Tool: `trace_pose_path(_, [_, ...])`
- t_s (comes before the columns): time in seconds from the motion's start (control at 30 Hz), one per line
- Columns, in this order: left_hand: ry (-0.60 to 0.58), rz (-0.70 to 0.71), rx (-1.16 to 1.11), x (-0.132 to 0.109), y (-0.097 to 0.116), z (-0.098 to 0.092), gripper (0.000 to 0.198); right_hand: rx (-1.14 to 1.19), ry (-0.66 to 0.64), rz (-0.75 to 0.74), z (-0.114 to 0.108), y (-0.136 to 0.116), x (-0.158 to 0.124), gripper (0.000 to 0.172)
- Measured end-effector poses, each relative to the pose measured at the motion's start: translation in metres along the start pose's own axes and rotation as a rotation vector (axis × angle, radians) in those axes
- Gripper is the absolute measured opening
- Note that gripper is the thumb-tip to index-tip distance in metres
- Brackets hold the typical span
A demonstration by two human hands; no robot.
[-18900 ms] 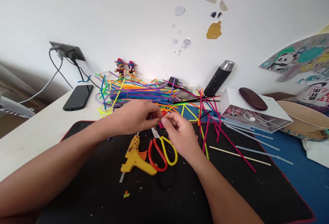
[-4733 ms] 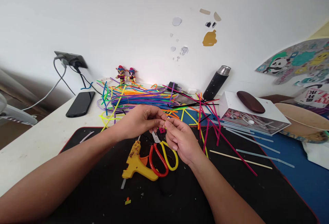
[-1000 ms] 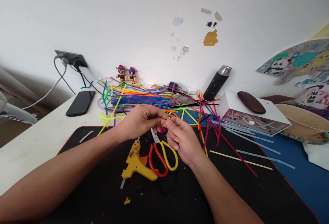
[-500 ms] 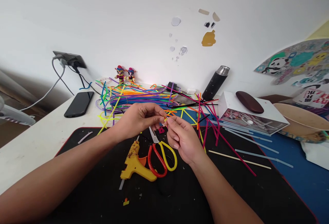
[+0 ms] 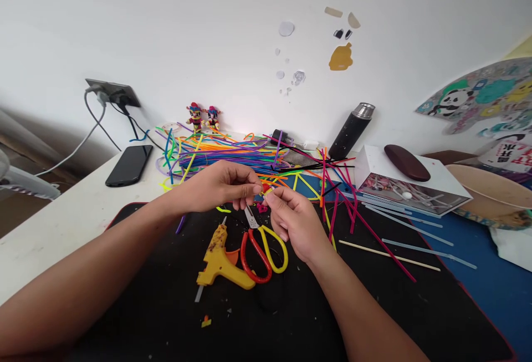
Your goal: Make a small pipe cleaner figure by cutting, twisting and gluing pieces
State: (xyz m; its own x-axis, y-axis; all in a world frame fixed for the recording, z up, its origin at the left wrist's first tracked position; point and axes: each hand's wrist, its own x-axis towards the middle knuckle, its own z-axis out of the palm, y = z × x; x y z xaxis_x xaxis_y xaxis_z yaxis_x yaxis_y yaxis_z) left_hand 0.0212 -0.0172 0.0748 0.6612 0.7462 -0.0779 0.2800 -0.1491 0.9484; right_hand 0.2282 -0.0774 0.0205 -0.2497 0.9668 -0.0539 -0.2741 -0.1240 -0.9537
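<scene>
My left hand (image 5: 222,184) and my right hand (image 5: 291,219) meet above the black mat (image 5: 145,306), fingertips pinched together on a small red and yellow pipe-cleaner piece (image 5: 264,189). Just below them lie scissors (image 5: 261,243) with one red and one yellow handle and a yellow glue gun (image 5: 220,262). A small pink piece (image 5: 261,207) lies on the mat under the fingers. Behind the hands spreads a heap of coloured pipe cleaners (image 5: 224,157).
A black phone (image 5: 128,164) lies at the back left near a wall socket with cables. Two small figures (image 5: 203,116), a dark flask (image 5: 352,130) and a white box (image 5: 409,182) with a brown case on top stand at the back. Thin sticks lie at right.
The hands have kept working the small piece in nearly the same spot. The view has shifted slightly, and a short purple piece shows by my left wrist.
</scene>
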Motion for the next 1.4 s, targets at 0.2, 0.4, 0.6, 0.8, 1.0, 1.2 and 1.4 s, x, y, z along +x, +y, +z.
trace_pose_path(0.2, [-0.059, -0.02, 0.084, -0.004, 0.003, -0.005, 0.029, -0.047, -0.015, -0.005, 0.0, 0.0, -0.001, 0.038])
trace_pose_path(0.4, [-0.077, -0.041, 0.169, -0.005, 0.007, -0.005, 0.02, -0.146, -0.017, -0.022, 0.003, 0.001, -0.002, 0.037])
trace_pose_path(0.6, [-0.015, -0.034, 0.268, -0.003, 0.004, 0.0, 0.01, -0.182, -0.025, 0.012, 0.006, 0.0, -0.002, 0.036])
trace_pose_path(0.8, [0.054, -0.023, 0.148, 0.0, 0.0, 0.008, 0.018, -0.137, -0.01, 0.005, 0.005, 0.0, -0.002, 0.04])
trace_pose_path(1.0, [0.155, -0.015, 0.014, 0.004, -0.006, 0.022, 0.022, -0.073, 0.014, -0.027, 0.004, 0.003, -0.001, 0.041])
trace_pose_path(1.2, [0.234, 0.011, -0.148, 0.007, -0.005, 0.035, 0.035, -0.007, 0.045, -0.066, 0.004, 0.004, 0.0, 0.039])
trace_pose_path(1.4, [0.114, -0.04, -0.135, 0.003, 0.0, 0.02, 0.04, -0.013, 0.044, -0.079, 0.005, 0.001, -0.003, 0.037])
